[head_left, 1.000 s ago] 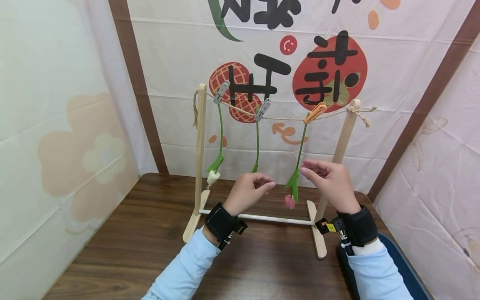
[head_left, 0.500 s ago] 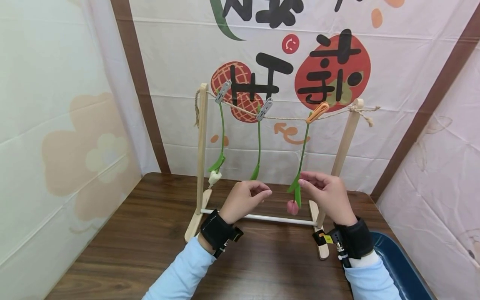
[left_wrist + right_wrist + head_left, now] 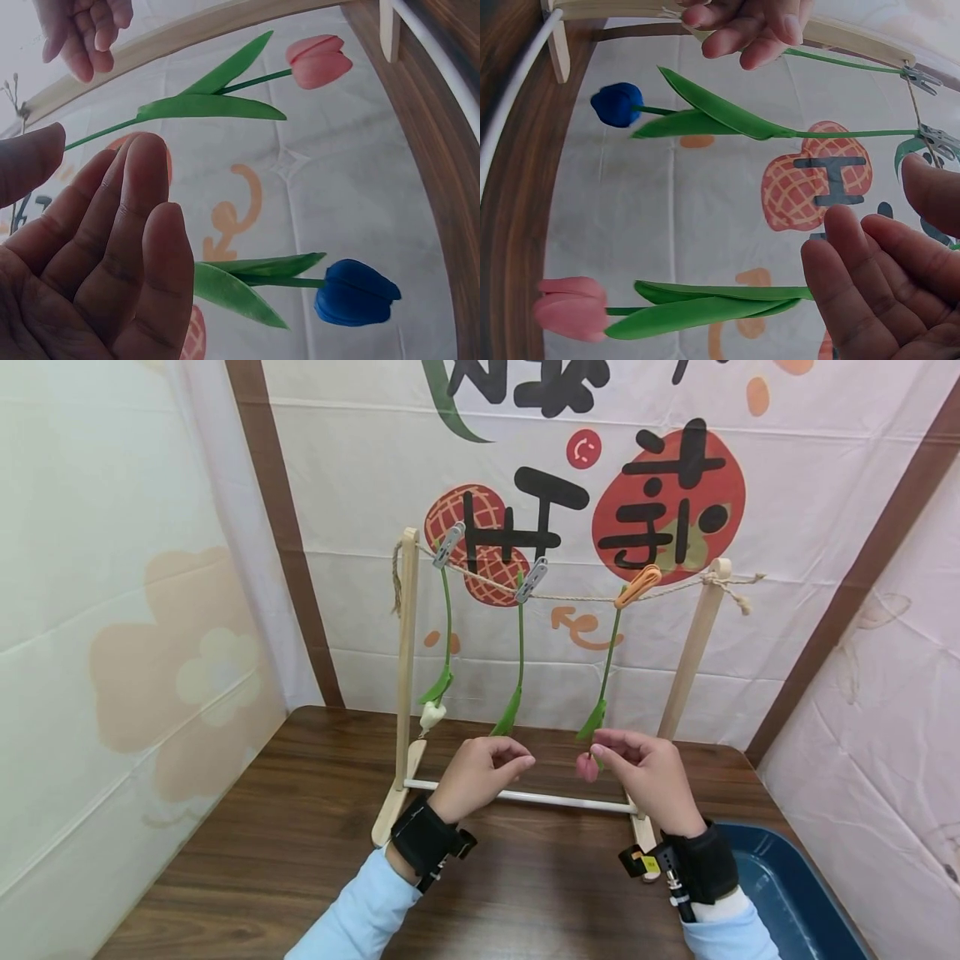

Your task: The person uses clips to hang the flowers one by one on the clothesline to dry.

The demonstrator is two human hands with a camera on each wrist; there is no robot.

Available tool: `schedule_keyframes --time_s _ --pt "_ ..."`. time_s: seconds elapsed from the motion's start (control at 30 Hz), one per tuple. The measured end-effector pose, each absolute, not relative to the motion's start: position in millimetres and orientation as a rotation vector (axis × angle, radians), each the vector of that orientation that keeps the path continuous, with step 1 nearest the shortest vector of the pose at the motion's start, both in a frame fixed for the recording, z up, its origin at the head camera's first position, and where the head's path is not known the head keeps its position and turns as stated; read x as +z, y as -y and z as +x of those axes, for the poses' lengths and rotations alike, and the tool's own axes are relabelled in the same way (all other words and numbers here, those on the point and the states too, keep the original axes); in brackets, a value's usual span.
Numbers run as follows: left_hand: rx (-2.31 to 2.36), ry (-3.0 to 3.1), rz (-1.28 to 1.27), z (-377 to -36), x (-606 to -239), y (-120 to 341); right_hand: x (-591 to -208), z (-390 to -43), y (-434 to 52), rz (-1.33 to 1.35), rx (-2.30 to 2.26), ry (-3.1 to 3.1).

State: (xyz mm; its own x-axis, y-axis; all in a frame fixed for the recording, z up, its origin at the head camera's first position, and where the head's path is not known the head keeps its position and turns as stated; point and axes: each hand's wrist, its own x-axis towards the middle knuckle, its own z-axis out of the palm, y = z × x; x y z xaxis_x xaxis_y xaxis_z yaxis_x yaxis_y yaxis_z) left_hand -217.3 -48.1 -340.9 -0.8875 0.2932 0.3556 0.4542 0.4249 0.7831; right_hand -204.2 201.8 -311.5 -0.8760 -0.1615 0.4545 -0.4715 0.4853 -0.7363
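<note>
Three artificial tulips hang head-down from a cord between two wooden posts. The pink tulip (image 3: 587, 767) hangs from an orange clothespin (image 3: 639, 586), with my right hand (image 3: 651, 777) beside its bloom and leaves. In the right wrist view, that hand's fingers (image 3: 855, 277) are loosely bent and hold nothing. My left hand (image 3: 480, 772) is in front of the middle tulip, whose blue bloom (image 3: 356, 294) it hides in the head view. Relaxed, empty fingers (image 3: 146, 187) show in the left wrist view. The white tulip (image 3: 432, 716) hangs at the left. Grey clothespins (image 3: 532, 580) hold these two.
The wooden frame (image 3: 407, 660) stands on a brown table (image 3: 247, 852), a white rod (image 3: 555, 801) joining its feet. A dark blue tray (image 3: 787, 868) sits at the right. Behind hangs a printed cloth (image 3: 360, 468).
Both hands have lowered, the right one moving down along the pink tulip from its stem to its bloom. More of the middle tulip's leaves and of the tray now shows.
</note>
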Motion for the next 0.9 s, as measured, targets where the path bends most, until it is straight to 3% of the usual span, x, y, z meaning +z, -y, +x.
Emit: schedule_keyframes --time_s 0.47,0.9 --pt "-1.418 2.576 -0.664 -208 -354 58 -337 -193 -199 0.528 1.579 2.446" --pt "-1.371 2.632 -0.659 -201 -364 69 -355 -189 -198 0.451 1.459 2.524"
